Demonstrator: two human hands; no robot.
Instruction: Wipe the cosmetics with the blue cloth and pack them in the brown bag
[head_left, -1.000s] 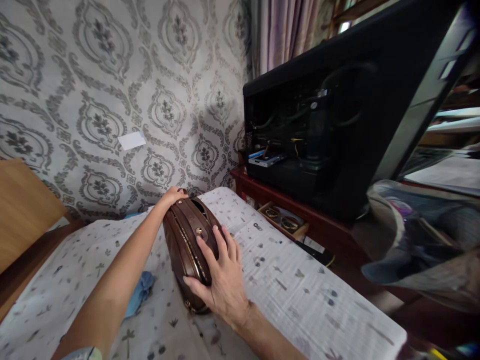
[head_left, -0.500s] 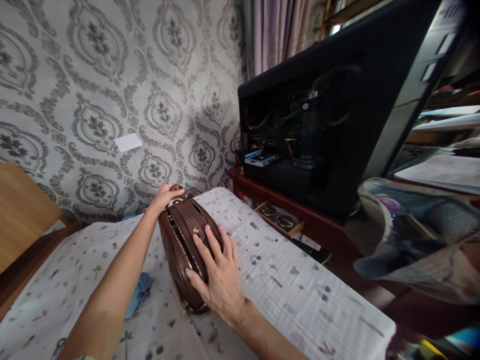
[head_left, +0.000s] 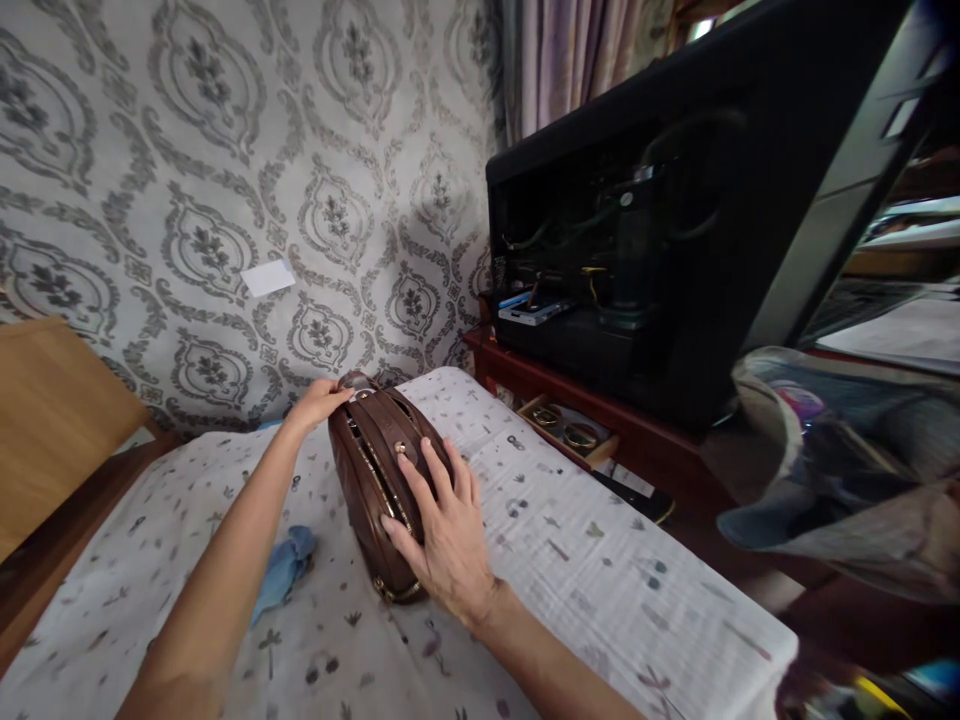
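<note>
A brown leather handbag [head_left: 379, 470] with gold zippers and a gold snap on its top strap lies on the patterned white bed sheet [head_left: 570, 560]. My left hand [head_left: 319, 403] grips its far end by the handle, thumb over the edge, the other fingers partly hidden. Spread across the near right part of the bag's top is my right hand [head_left: 446, 540], its fingers apart and resting on the leather. The zipper on the left side runs along the top, with a narrow dark gap beside it. A crumpled blue cloth [head_left: 285, 572] is left of the bag, partly behind my left forearm.
On the right, a black computer case [head_left: 675, 220] stands on a dark red desk [head_left: 540, 375]. Below is an open drawer [head_left: 600, 452] with round metal items. A bag-like container [head_left: 832, 500] hangs nearer. A wooden board [head_left: 60, 420] is at left, patterned wallpaper [head_left: 210, 130] behind.
The view has shifted slightly, so everything sits a little further right. My left hand has slid back a little from the handle toward the bag's left edge. My right hand stays spread on the bag.
</note>
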